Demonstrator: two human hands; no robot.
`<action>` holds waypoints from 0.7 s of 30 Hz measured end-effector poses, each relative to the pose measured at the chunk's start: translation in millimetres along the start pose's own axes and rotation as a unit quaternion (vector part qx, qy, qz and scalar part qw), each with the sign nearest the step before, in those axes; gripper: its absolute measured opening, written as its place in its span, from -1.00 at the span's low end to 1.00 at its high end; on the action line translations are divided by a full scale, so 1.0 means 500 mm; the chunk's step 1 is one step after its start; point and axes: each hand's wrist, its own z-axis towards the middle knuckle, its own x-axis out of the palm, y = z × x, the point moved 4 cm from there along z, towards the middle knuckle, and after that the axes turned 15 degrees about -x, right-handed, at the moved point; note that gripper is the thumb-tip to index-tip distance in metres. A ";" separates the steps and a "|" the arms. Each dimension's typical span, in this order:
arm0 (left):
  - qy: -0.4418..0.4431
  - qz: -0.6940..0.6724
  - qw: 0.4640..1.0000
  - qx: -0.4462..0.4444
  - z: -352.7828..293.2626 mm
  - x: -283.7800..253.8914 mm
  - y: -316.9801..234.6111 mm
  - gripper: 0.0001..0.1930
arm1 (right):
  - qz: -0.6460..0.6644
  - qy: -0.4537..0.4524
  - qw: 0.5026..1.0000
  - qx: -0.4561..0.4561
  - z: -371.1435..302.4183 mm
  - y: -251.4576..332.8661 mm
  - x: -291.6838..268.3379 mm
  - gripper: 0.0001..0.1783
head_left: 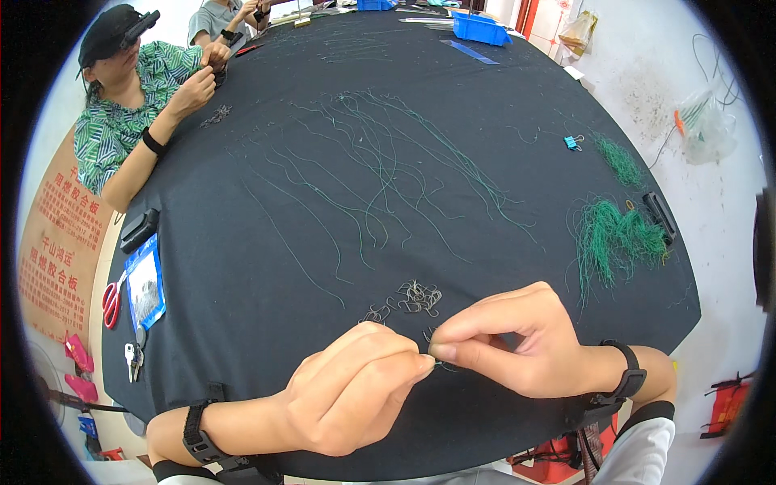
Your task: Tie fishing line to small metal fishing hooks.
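My left hand [356, 392] and my right hand [517, 343] meet at their fingertips over the near edge of the cloth-covered table. My right thumb and forefinger pinch a small fish hook [428, 333], its bend poking out beside the fingertips. A short bit of green fishing line [444, 367] shows at the tips of my left fingers, which are closed on it; the rest is hidden by the hands. Just beyond the hands lies a loose pile of fish hooks [419, 297]. Long strands of green line [380, 174] spread over the middle of the table.
Green line bundles [618, 242] lie at right, near a blue binder clip [574, 143]. At left are red-handled scissors [111, 305], a blue-edged packet [145, 283] and keys [134, 360]. A person [133, 113] works across the far left edge; a blue bin [480, 29] stands far back.
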 end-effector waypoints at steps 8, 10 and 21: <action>0.005 -0.055 0.994 -0.098 0.003 -0.001 0.014 -0.85 | 0.222 0.040 0.958 0.177 -0.012 -0.024 0.019 -0.87; 0.014 -0.084 0.984 -0.156 -0.001 0.000 0.021 -0.87 | 0.237 0.031 0.955 0.177 -0.011 -0.030 0.022 -0.86; 0.143 -0.288 0.870 -0.374 -0.009 0.008 0.031 -0.91 | 0.210 0.065 0.946 0.237 -0.006 -0.041 0.015 -0.82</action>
